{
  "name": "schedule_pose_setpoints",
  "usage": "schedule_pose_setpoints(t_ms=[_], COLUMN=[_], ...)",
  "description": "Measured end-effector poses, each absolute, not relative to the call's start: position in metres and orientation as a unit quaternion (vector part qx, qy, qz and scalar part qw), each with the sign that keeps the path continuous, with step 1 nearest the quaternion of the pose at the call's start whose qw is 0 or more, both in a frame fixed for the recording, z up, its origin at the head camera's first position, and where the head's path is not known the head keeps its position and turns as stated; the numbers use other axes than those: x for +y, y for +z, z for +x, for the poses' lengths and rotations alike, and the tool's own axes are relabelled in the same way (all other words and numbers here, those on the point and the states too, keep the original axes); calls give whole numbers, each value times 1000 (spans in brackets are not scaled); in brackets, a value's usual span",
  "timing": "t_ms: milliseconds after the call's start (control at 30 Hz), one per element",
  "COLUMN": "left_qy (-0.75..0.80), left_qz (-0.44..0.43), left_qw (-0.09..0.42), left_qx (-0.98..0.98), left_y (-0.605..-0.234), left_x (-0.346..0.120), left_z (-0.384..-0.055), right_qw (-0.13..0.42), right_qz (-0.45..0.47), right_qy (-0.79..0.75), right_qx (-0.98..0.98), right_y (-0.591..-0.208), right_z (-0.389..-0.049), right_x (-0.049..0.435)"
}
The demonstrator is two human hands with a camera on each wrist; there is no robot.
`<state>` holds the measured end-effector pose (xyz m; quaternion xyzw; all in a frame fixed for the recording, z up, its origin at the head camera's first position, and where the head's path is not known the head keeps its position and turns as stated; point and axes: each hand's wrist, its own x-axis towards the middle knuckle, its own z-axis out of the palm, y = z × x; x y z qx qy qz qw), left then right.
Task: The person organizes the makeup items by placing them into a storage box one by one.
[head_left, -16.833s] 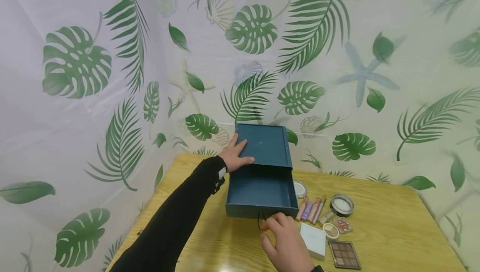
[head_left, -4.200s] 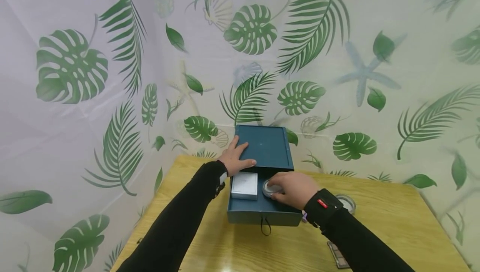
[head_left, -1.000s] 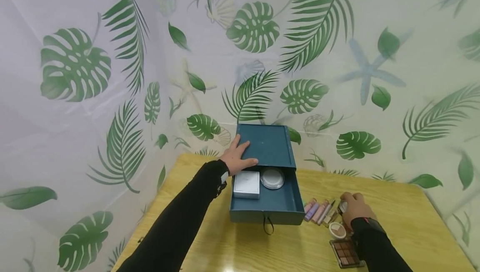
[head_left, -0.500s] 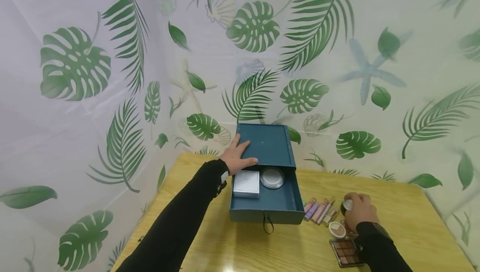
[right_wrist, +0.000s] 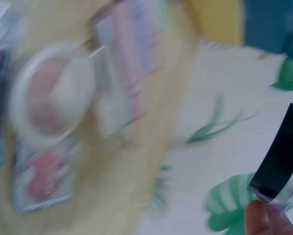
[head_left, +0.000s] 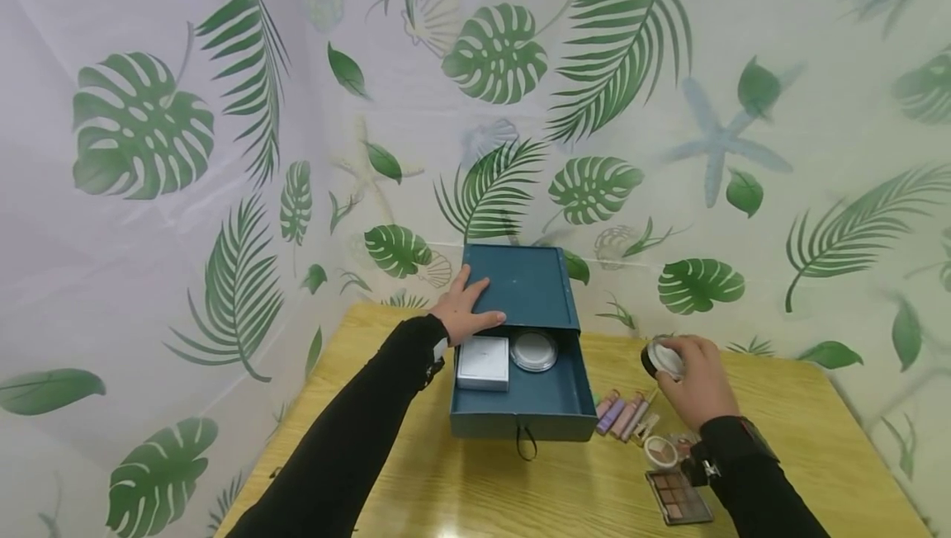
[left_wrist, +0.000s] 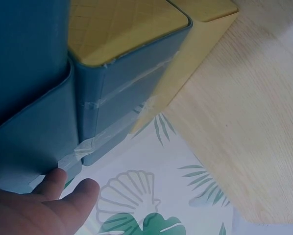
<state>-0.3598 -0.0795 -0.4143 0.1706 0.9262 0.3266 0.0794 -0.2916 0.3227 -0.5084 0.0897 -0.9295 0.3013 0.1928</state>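
My left hand (head_left: 462, 313) rests with spread fingers on the top left edge of a blue box (head_left: 531, 282). The box's drawer (head_left: 490, 427) is pulled out and has a black loop at its front. Inside it lie a white square box (head_left: 483, 363) at left and a round clear-lidded compact (head_left: 534, 351) at the back. Right of the drawer, my right hand (head_left: 702, 381) grips a round powder compact (head_left: 663, 359), tilted above the table. The right wrist view shows its black side (right_wrist: 282, 156) and clear rim.
On the wooden table (head_left: 416, 488), right of the drawer, lie several pink and purple tubes (head_left: 612, 416), a round cream palette (head_left: 660, 452), a red blush (right_wrist: 45, 175) and a brown eyeshadow palette (head_left: 678, 497). A leaf-printed curtain (head_left: 505, 109) hangs behind.
My right hand has lifted the powder compact off the table and carried it up and slightly left. My left hand stays on the box. Earlier, the white box and another compact came into the drawer.
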Motion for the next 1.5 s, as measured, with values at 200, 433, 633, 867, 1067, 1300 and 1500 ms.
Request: schedule_pose_setpoints(t_ms=[200,433,633,867,1067,1300,1500], left_qy=[322,323,320,320,327,332,333], left_qz=[166,166,165,164,164,165,165], left_qw=[83,80,78,78,78,77,77], left_qx=[928,928,930,930,927,926,925], left_y=[-415,-415,-412,-411,-412,-414,-415], left_x=[-79,-79,-79,-79,-77,-78,-79], left_z=[-360,-360,-357,-357,-357,-359,-359], right_qw=[191,187,186,163,138,98,65], right_qz=[151,204,245,301,326,338,364], right_qy=[332,339,315,290,253,209,169], right_qx=[-911,-899,-898,-894,-900,-912,-913], right_y=[-472,-439,-418,-408,-413,-414,-418], right_z=[-286,-276,-264,-256,-254,-257,-260], right_x=[296,269,248,225,210,192,185])
